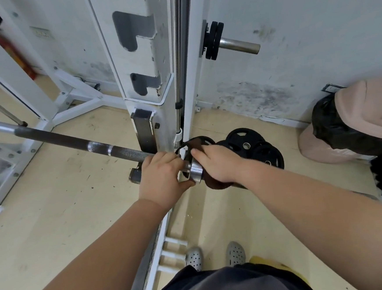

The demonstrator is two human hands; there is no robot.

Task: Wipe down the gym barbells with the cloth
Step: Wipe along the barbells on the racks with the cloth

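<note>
**Two hands meet at the bar's collar**

From nine o'clock the barbell (71,140) runs in toward the centre, passing in front of the white rack upright (142,57). The left hand (163,176) curls round the shaft just beside the steel collar (195,170). On the collar's three o'clock side the right hand (219,163) clasps the brown cloth (212,183), fingers curled over it and the sleeve beneath. Black weight plates (254,146) lie on the floor toward two o'clock. The bar looks heavy and rigid. Its knurled shaft should give a sure hold, while the smooth sleeve may slip or spin. The cloth is soft and light, best bunched around the steel.
</note>
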